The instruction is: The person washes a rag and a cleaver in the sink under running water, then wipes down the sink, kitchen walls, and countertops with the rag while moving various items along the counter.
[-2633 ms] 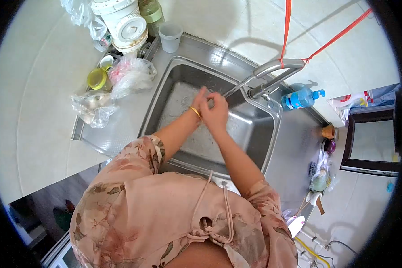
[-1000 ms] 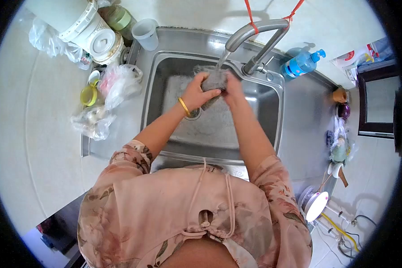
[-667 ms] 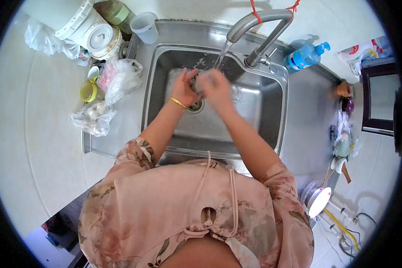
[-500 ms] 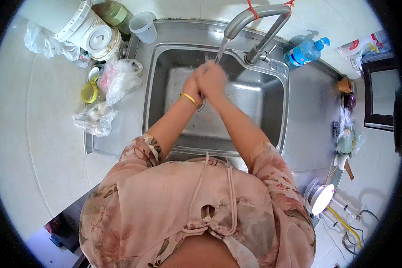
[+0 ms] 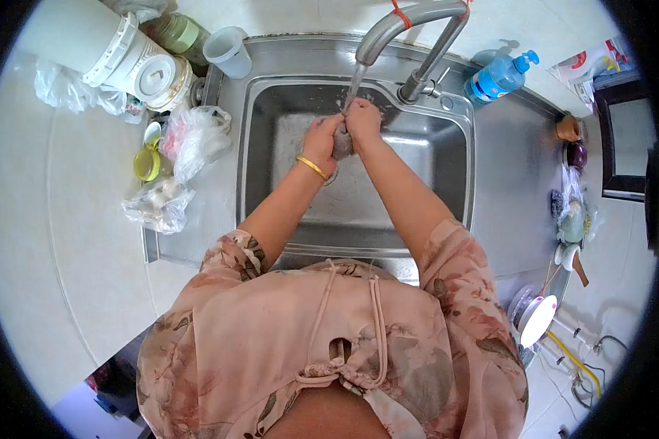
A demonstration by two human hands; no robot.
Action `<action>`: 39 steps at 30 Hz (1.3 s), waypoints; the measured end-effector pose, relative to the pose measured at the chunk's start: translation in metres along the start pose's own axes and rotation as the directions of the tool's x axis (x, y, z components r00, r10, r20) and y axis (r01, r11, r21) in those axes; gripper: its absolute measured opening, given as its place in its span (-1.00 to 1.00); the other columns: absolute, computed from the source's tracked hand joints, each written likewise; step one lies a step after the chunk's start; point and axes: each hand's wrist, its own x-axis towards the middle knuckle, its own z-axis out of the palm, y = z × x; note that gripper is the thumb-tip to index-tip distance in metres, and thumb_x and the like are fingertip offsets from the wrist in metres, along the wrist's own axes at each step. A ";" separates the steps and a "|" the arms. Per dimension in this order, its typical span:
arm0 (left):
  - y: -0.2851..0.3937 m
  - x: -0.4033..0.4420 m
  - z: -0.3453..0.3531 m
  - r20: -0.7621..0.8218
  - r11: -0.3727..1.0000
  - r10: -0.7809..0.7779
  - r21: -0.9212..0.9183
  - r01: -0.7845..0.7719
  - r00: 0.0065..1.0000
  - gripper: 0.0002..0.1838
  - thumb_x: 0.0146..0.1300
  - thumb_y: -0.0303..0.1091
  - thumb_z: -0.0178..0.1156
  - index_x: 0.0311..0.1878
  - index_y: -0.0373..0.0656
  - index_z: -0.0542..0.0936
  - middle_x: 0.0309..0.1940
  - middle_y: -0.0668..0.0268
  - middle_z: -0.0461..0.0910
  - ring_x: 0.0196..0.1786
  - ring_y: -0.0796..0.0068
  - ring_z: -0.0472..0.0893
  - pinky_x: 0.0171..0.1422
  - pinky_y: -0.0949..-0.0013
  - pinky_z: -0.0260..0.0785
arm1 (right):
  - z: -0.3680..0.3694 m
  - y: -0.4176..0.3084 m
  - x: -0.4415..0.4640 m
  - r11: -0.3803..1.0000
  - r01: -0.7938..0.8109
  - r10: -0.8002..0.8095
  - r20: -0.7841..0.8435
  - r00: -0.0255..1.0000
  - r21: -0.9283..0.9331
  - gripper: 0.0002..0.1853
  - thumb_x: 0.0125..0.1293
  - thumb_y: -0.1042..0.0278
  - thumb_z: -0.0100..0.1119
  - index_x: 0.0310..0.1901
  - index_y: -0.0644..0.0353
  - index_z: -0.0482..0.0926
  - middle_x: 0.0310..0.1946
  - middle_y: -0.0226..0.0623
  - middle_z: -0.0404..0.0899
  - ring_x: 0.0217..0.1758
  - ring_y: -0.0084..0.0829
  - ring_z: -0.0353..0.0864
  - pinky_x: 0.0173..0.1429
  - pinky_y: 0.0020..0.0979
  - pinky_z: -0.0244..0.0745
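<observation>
Steel counter (image 5: 509, 183) frames a deep sink (image 5: 344, 223), with the person's flowered blouse (image 5: 263, 314) filling the near side. Past the bare floor of the sink, a drain (image 5: 331, 178) shows partly beneath the left wrist. Above it, the left hand (image 5: 318, 141), a gold bangle (image 5: 312, 167) at its wrist, curls around a wet grey cloth (image 5: 342, 143), pressing it toward the right hand (image 5: 363, 121), whose folded fingers seem clenched on its far part. Running water (image 5: 354, 86) falls onto or just beside the knuckles. Rinsing and squeezing the cloth appears to be the step in hand; the next move would call for both hands to keep a firm grip beneath the stream. Farthest stand the faucet (image 5: 388, 29), a blue bottle (image 5: 493, 83) at right and a plastic cup (image 5: 228, 55) at left.
</observation>
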 end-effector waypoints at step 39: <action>0.016 0.006 0.006 0.556 0.892 -0.072 -0.336 0.303 0.828 -0.61 0.34 0.02 -0.12 0.02 -0.04 0.43 -0.07 0.34 0.49 0.00 0.32 0.47 0.19 0.20 0.25 | -0.032 -0.073 -0.068 0.459 0.649 -0.845 -0.071 0.531 -0.606 -0.69 0.22 0.09 0.01 -0.31 0.18 0.55 -0.40 -0.06 0.56 -0.31 -0.04 0.53 -0.18 -0.20 0.40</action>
